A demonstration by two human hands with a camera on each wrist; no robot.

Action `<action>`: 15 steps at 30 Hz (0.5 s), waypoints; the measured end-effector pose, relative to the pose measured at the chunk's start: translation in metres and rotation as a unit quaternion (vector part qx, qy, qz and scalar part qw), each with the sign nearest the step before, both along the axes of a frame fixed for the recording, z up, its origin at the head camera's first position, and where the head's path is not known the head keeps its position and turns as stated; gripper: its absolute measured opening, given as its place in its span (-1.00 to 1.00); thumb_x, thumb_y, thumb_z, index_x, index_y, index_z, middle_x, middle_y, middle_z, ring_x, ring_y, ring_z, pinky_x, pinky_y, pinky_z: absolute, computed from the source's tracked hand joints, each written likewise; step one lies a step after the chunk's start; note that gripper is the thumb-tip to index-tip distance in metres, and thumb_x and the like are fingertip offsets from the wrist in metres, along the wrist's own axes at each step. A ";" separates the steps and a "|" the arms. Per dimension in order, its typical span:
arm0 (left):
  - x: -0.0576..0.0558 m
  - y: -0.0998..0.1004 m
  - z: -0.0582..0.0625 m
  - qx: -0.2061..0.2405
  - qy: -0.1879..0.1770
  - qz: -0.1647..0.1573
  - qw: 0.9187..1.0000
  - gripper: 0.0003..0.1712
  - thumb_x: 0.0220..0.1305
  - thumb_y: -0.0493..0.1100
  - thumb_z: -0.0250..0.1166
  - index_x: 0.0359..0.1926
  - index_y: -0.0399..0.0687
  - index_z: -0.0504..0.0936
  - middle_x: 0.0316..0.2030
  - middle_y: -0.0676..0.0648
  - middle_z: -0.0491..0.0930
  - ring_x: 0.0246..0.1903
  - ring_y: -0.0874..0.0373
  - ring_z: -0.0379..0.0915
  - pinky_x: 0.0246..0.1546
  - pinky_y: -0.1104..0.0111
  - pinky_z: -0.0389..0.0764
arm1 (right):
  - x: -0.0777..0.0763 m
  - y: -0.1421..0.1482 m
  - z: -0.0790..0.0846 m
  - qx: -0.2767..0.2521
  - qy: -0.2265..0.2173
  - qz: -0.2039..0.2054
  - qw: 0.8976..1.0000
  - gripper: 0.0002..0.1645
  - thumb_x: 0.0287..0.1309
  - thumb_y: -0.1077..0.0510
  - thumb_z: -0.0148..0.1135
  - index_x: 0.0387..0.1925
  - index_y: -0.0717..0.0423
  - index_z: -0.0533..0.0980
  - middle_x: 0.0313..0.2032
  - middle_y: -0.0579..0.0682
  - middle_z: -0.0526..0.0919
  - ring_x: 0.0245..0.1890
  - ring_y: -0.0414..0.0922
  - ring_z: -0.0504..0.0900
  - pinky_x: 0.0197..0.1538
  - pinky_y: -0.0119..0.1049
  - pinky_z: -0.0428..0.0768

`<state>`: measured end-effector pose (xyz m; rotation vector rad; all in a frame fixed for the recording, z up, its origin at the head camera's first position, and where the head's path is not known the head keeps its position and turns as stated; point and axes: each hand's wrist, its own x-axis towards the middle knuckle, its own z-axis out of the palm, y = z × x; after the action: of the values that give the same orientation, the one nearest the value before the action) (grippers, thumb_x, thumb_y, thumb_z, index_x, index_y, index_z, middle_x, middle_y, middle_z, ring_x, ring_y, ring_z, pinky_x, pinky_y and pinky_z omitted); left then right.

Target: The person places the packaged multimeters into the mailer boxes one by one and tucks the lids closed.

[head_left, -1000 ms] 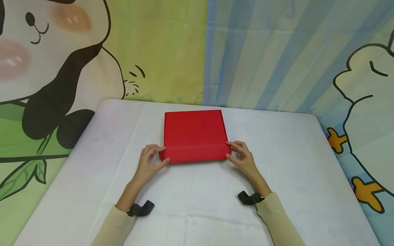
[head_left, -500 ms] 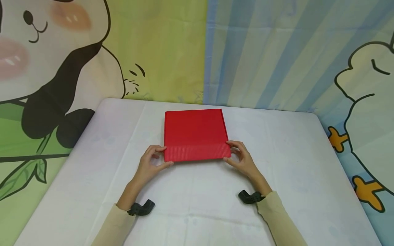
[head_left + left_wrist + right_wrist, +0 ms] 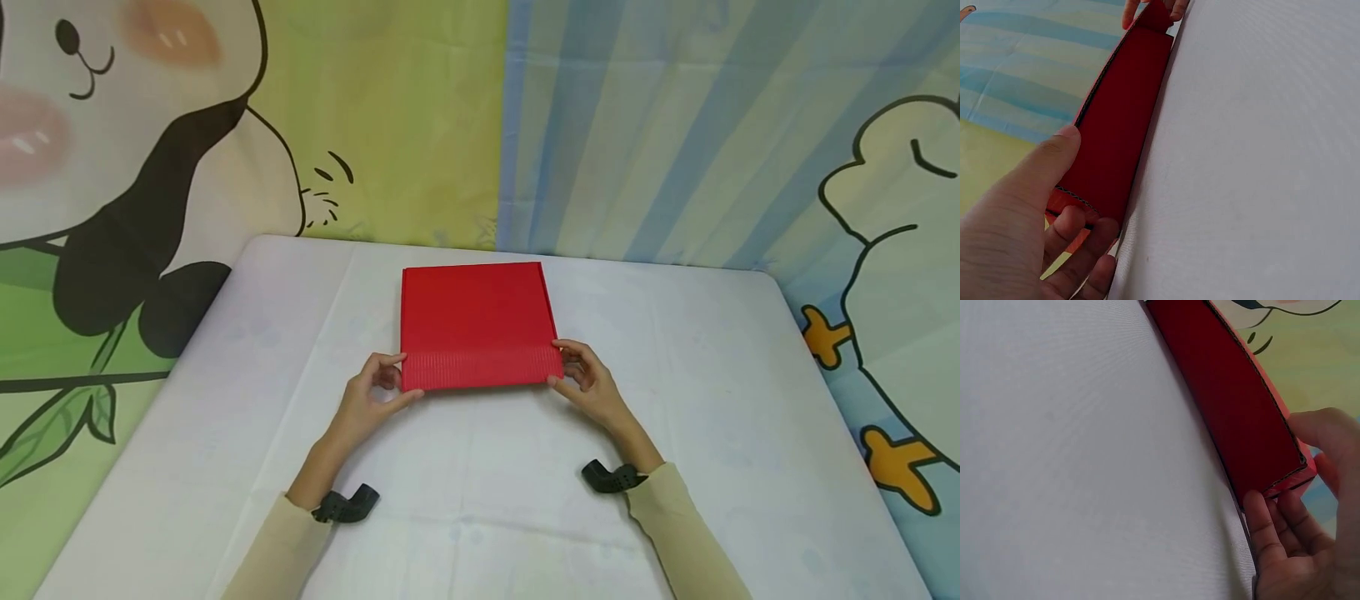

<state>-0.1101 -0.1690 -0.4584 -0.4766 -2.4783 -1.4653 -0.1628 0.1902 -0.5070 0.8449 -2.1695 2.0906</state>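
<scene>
A flat red cardboard box (image 3: 474, 308) lies on the white tabletop, its top panel smooth and a ribbed front flap (image 3: 480, 368) running along the near side. At the left front corner, my left hand (image 3: 365, 396) holds the flap between thumb and fingers. My right hand (image 3: 592, 387) grips the opposite front corner the same way, index finger at the fold and thumb at the near edge. In the left wrist view the thumb (image 3: 1063, 147) presses the flap's raw corrugated edge. The right wrist view shows the box's red front (image 3: 1229, 394) with several fingertips under its corner.
The white-covered table (image 3: 480, 500) spreads around the box. Behind it hang printed cloths: a panda figure (image 3: 150, 150) at left and a white cartoon animal (image 3: 907, 275) at right. Each wrist wears a black camera mount (image 3: 347, 504).
The front flap has gone from smooth to showing vertical ribs, and the bulge at its left corner has drawn in. My left thumb has slid slightly right along the near edge.
</scene>
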 end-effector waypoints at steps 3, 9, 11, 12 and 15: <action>0.000 0.000 0.000 0.004 -0.008 -0.007 1.000 -0.36 -0.03 -0.42 0.50 0.08 -0.40 0.42 -0.36 -0.21 0.52 -0.34 -0.11 0.46 -0.26 0.14 0.58 | 0.000 0.000 0.001 -0.007 -0.006 -0.004 1.000 -0.31 0.04 0.61 0.22 0.24 0.46 0.28 0.01 0.31 0.38 -0.02 -0.12 0.48 0.05 -0.45 0.55; 0.000 0.000 0.002 0.018 -0.015 -0.010 1.000 -0.42 0.04 -0.44 0.44 0.08 -0.43 0.41 -0.34 -0.25 0.51 -0.33 -0.14 0.47 -0.27 0.18 0.54 | 0.001 0.000 0.003 -0.006 -0.012 0.010 1.000 -0.28 0.08 0.60 0.18 0.30 0.46 0.23 0.30 0.29 0.18 0.27 -0.18 0.32 0.25 -0.40 0.43; 0.000 0.000 0.001 0.019 -0.015 -0.009 1.000 -0.42 0.03 -0.44 0.45 0.08 -0.42 0.42 -0.33 -0.25 0.51 -0.33 -0.14 0.47 -0.28 0.18 0.53 | 0.000 0.000 0.003 0.002 -0.010 0.016 1.000 -0.25 0.09 0.60 0.17 0.34 0.45 0.20 0.36 0.30 0.11 0.33 -0.20 0.25 0.28 -0.41 0.39; 0.000 0.000 0.001 0.019 -0.015 -0.008 1.000 -0.42 0.03 -0.44 0.45 0.08 -0.42 0.42 -0.33 -0.25 0.51 -0.33 -0.14 0.47 -0.28 0.19 0.53 | 0.000 0.000 0.003 0.009 -0.008 0.018 1.000 -0.23 0.10 0.60 0.16 0.36 0.43 0.19 0.38 0.31 0.09 0.36 -0.21 0.23 0.29 -0.42 0.37; -0.001 -0.001 -0.002 0.020 -0.016 -0.002 1.000 -0.41 0.00 -0.45 0.47 0.08 -0.40 0.44 -0.34 -0.25 0.51 -0.33 -0.13 0.47 -0.29 0.18 0.53 | 0.001 0.000 0.002 0.023 -0.004 0.021 0.999 -0.19 0.11 0.61 0.14 0.40 0.39 0.14 0.42 0.32 0.05 0.39 -0.23 0.18 0.31 -0.45 0.33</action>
<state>-0.1116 -0.1698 -0.4606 -0.4530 -2.4692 -1.5327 -0.1622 0.1901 -0.5050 0.8954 -2.2326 2.0744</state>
